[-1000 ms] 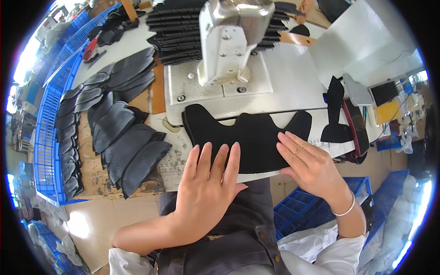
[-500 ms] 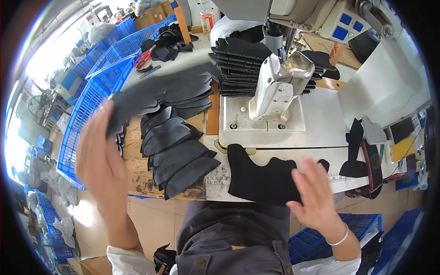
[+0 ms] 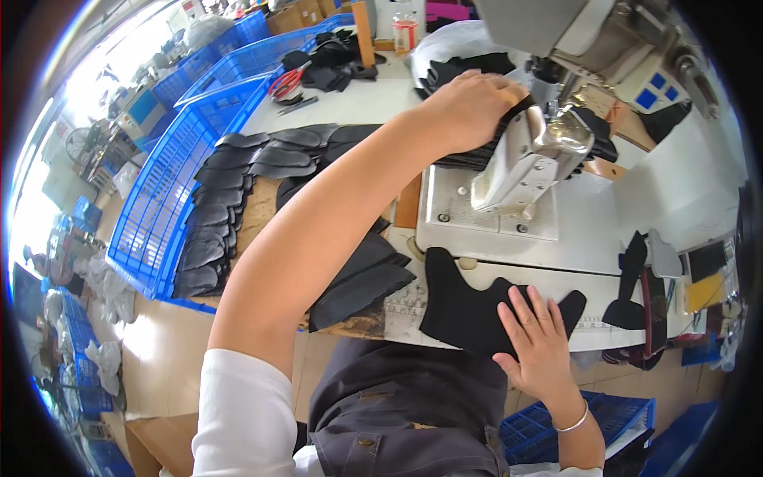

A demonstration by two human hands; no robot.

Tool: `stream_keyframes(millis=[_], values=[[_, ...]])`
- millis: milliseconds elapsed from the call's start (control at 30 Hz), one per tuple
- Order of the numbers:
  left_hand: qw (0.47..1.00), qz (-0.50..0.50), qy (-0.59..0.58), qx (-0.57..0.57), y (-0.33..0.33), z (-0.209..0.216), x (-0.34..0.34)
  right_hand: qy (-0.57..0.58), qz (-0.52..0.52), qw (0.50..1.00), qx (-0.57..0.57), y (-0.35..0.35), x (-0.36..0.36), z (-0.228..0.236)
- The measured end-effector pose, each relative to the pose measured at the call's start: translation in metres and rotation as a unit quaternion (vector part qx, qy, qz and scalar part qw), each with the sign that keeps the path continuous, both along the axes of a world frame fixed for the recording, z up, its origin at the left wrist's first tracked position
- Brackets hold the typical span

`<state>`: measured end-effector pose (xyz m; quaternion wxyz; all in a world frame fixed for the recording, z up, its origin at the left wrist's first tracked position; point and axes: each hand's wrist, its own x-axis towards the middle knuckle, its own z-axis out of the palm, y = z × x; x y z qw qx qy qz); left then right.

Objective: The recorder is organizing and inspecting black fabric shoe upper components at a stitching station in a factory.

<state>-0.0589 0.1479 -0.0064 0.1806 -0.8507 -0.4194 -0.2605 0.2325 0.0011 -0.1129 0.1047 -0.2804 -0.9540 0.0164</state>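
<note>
A stack of black fabric pieces lies beside the sewing machine's metal post. My left arm reaches across the table to it, and my left hand bends over the stack's top. Its fingers close on the edge of a black piece; the fingertips are partly hidden. Near the table's front edge, a curved black fabric piece lies flat. My right hand rests on it, fingers stretched out and slightly apart.
Rows of dark, glossy curved pieces cover the table's left side, partly under my left forearm. Beyond them are a blue basket, red-handled scissors and black scraps. At the right lies a narrow black piece.
My left hand has swung from the far left, where it was on a blurred dark piece, over to the stack by the machine. My right hand has settled onto the curved black piece. The view has shifted.
</note>
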Motion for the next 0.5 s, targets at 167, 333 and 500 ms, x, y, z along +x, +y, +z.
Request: stream_keyframes(millis=[167, 333, 500], values=[[0.994, 0.016, -0.107, -0.028, -0.080, -0.002, -0.014, -0.002, -0.013, 1.000, -0.012, 0.004, 0.010, 0.000], [0.936, 0.036, -0.177, -0.303, -0.177, -0.055, -0.032, 0.082, 0.057, 0.995, 0.014, 0.001, -0.006, 0.010], [0.959, 0.191, -0.102, -0.182, -0.203, -0.090, -0.003, 0.112, 0.082, 0.990, -0.001, -0.004, -0.048, 0.012]])
